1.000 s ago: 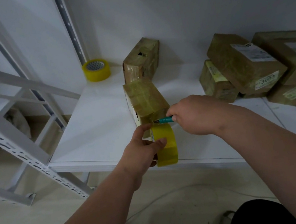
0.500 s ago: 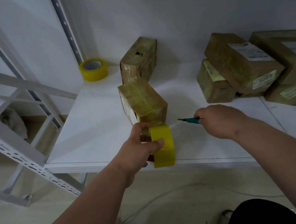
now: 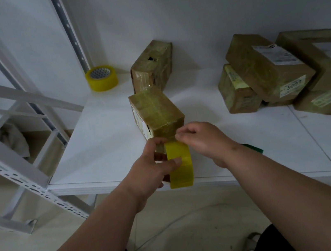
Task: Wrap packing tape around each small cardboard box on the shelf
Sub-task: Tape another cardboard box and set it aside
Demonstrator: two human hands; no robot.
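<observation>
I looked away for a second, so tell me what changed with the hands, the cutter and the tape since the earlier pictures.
The right hand let go of the green cutter, which now lies on the shelf behind that wrist, and came back to the top of the tape roll, fingers pinched at the tape. The left hand kept holding the roll against the near box. The other boxes and spare roll stayed put.

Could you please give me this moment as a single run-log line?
left hand: grips tape roll | right hand: pinches tape end at box | green cutter: on shelf
</observation>
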